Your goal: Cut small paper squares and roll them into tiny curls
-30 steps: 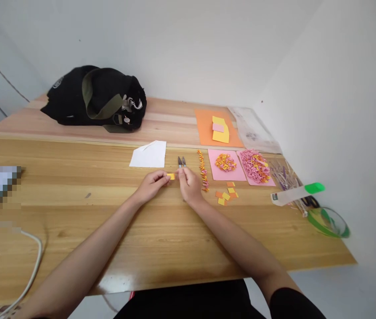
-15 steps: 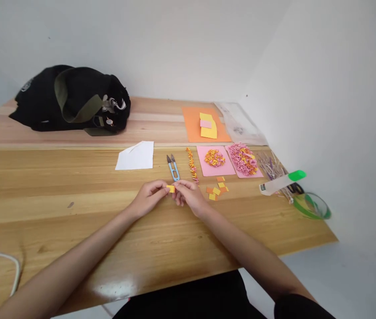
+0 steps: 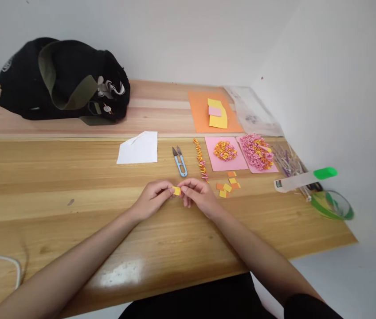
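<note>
Between the fingertips of both hands is a small yellow and orange paper piece (image 3: 176, 191). My left hand (image 3: 154, 198) pinches its left end, and my right hand (image 3: 200, 196) grips the right end with thumb and forefinger. Just beyond the hands lie blue-handled thread snips (image 3: 180, 165), blades pointing away. To their right runs a line of small rolled paper bits (image 3: 200, 159) in orange, yellow and pink. Several flat yellow and orange paper pieces (image 3: 228, 188) rest on the table right of my right hand.
Rolled bits are heaped on two pink sheets (image 3: 210, 165). A white paper (image 3: 138, 150) lies left of the snips. Behind are a black bag (image 3: 71, 75) and an orange sheet (image 3: 198, 119) bearing yellow and pink paper. Right: a green-tipped box cutter (image 3: 303, 180), a tape roll (image 3: 317, 206), and thin strips.
The camera view has shifted, so the table's things appear farther right or higher. Both hands still hold the same paper piece, with little change in their grip.
</note>
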{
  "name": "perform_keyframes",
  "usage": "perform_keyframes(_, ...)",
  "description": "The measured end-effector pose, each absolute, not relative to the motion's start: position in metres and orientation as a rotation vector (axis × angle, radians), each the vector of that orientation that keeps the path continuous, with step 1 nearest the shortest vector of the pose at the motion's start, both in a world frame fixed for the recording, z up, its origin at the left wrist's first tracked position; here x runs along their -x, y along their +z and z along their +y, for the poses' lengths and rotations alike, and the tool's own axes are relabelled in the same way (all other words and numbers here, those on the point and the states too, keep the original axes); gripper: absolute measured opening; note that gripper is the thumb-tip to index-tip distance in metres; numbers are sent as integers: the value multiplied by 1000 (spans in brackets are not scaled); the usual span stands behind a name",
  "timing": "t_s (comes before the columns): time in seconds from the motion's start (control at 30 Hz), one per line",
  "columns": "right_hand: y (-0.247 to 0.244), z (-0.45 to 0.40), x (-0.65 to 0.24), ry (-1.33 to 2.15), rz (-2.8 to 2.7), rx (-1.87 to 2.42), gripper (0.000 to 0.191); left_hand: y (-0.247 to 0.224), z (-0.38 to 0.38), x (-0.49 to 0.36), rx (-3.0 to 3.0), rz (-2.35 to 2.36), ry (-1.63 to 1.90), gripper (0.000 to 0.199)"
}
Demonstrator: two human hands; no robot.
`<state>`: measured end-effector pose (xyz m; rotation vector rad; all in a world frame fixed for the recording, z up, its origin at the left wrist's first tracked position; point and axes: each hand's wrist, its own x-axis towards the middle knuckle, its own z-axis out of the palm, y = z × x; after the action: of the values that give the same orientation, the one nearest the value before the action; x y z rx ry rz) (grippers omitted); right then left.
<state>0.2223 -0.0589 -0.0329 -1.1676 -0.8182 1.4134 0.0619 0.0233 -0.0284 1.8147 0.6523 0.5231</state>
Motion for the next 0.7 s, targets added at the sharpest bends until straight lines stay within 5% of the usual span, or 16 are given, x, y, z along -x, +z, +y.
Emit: perform_keyframes(0.7, -30, -61, -226, 1451, -814, 1201, 35, -27, 23, -62, -1878, 660, 505, 29)
